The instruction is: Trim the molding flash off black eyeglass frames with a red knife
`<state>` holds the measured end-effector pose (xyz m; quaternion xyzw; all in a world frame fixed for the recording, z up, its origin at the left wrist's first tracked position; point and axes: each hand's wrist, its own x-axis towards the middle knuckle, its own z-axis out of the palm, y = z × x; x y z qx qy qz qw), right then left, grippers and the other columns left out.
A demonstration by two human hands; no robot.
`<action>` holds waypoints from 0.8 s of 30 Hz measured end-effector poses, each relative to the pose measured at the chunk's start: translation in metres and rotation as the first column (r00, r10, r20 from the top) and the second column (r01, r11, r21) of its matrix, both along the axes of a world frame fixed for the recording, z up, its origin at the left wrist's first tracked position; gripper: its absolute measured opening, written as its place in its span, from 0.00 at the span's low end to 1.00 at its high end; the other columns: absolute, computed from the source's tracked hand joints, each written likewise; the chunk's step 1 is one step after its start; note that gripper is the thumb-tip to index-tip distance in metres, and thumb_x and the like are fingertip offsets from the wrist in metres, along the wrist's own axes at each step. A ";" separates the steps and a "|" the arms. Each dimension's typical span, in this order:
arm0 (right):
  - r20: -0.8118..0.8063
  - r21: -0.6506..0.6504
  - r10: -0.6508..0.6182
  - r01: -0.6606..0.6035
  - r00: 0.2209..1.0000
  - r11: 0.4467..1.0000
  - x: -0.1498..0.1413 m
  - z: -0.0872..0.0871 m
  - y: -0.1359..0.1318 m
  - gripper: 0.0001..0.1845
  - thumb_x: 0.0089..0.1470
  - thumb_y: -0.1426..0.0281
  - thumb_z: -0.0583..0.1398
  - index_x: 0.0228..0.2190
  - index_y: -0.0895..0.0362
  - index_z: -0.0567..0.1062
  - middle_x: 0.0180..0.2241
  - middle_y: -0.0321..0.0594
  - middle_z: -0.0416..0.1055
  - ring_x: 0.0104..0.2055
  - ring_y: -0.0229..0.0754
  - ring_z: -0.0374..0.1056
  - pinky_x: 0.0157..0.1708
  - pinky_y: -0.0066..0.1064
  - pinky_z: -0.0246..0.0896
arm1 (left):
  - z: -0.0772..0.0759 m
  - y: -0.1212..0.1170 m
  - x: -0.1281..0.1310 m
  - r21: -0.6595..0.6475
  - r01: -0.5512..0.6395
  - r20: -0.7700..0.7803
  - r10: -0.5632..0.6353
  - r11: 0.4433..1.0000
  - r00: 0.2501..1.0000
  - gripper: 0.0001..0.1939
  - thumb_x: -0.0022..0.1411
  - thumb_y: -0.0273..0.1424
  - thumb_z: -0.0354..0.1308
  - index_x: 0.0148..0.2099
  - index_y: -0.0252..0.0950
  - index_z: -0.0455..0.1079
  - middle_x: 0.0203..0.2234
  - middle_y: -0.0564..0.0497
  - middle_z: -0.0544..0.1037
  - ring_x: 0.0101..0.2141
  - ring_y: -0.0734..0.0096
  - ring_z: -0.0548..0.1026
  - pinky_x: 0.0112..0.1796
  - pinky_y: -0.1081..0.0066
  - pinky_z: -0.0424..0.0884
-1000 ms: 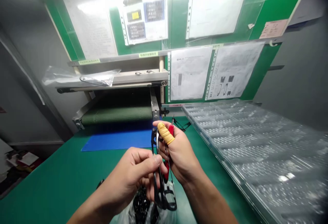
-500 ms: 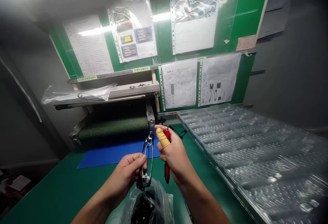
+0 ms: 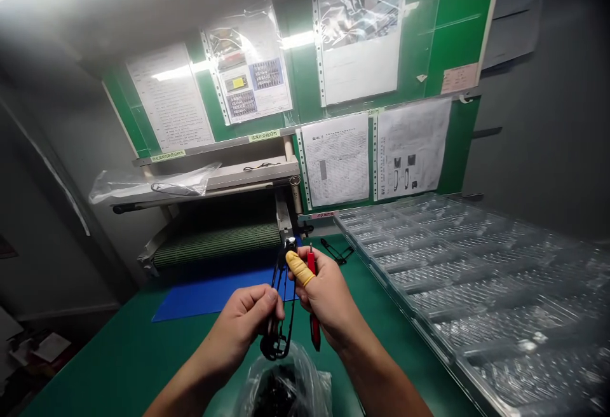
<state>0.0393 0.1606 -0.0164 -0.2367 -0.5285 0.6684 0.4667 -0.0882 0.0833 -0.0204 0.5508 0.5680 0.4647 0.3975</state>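
Two hands at work: you are holding a black looped frame (image 3: pixel 277 315) upright over your green workbench (image 3: pixel 119 360).

Clear plastic trays (image 3: pixel 476 296) are lying along your right, a blue mat (image 3: pixel 214 296) is lying ahead, and a clear plastic bag (image 3: pixel 286 385) of dark parts is sitting just below your hands. Your left hand (image 3: pixel 243 325) is pinching the frame between thumb and fingers, with its loop hanging underneath. Your right hand (image 3: pixel 328 296) is curling around a red-handled tool (image 3: pixel 314 331), while a yellow finger cot (image 3: pixel 300 269) on it is touching the frame's top end.
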 end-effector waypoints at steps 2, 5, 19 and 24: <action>0.011 0.025 -0.022 0.022 1.000 0.999 0.002 -0.001 0.003 0.19 0.49 0.54 0.60 0.32 0.55 0.63 0.23 0.30 0.61 0.17 0.29 0.47 0.15 0.23 0.39 | 0.013 0.002 -0.007 0.044 -0.075 -0.130 0.080 0.996 0.988 0.23 0.63 0.49 0.47 0.30 0.34 0.65 0.18 0.56 0.61 0.20 0.76 0.60 0.23 0.75 0.58; 0.078 0.085 -0.092 0.085 0.993 0.993 0.007 -0.007 0.016 0.16 0.51 0.56 0.59 0.31 0.55 0.64 0.21 0.27 0.54 0.19 0.30 0.45 0.17 0.24 0.39 | 0.055 0.017 -0.029 0.190 -0.216 -0.380 0.275 0.958 0.883 0.22 0.63 0.48 0.46 0.28 0.34 0.66 0.18 0.55 0.63 0.20 0.75 0.61 0.23 0.74 0.58; 0.395 0.254 -0.292 0.202 0.871 0.946 0.022 -0.039 0.070 0.15 0.53 0.60 0.56 0.22 0.55 0.59 0.20 0.30 0.52 0.22 0.35 0.46 0.21 0.28 0.39 | 0.186 0.189 -0.142 0.362 -0.524 -0.903 0.430 0.771 0.009 0.16 0.63 0.40 0.56 0.44 0.32 0.70 0.44 0.45 0.75 0.45 0.61 0.72 0.47 0.54 0.68; 0.450 0.284 -0.370 0.263 0.813 0.922 0.030 -0.044 0.077 0.16 0.54 0.62 0.58 0.21 0.55 0.59 0.19 0.29 0.54 0.20 0.34 0.48 0.20 0.28 0.38 | 0.191 0.198 -0.141 0.381 -0.560 -0.882 0.472 0.736 0.019 0.18 0.63 0.42 0.54 0.47 0.32 0.69 0.46 0.44 0.73 0.47 0.60 0.71 0.49 0.53 0.67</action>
